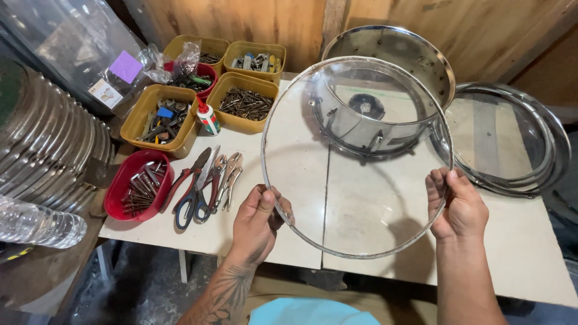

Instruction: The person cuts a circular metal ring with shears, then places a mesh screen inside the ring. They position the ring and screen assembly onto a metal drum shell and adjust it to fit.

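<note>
The stacked metal hoops (42,150) and plastic bottle (36,224) are cut off at the left edge, perhaps half-shown.

On the table (373,210), the drum shell (385,102) lies on its side toward the back edge, the hoops (512,138) stacked to its right. The trays (244,102) cluster at the back left corner, a glue bottle (208,117) among them. The screw tub (137,183) sits at the left edge, pliers (205,183) just right of it. Both hands hold the drumhead (355,156) above the table's front half, left hand (257,222) on its left rim, right hand (460,207) on its right
</note>
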